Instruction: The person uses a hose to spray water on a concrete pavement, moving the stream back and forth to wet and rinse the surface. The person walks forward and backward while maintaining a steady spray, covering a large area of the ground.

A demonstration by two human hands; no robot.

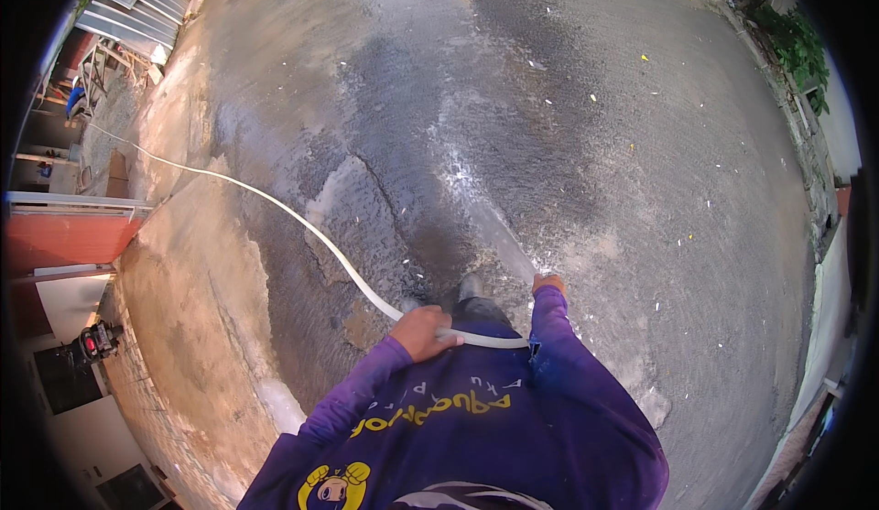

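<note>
A long whitish hose (pixel 302 226) runs from the far left across the ground to my body. My left hand (pixel 423 332) is wrapped round it in front of my waist. From there the hose crosses my purple shirt toward my right sleeve, which hides part of it. Held out ahead, my right hand (pixel 549 282) is closed at the hose's end; the end itself is hidden by the fingers. A stream of water (pixel 502 240) sprays forward from that hand and splashes on the grey pavement (pixel 641 189).
Dark wet patches and small scattered litter mark the pavement. A low wall and curb (pixel 806 180) with green plants (pixel 798 45) line the right side. On the left stand a red wall (pixel 69 243), a parked motorcycle (pixel 92 343) and metal sheeting (pixel 137 16).
</note>
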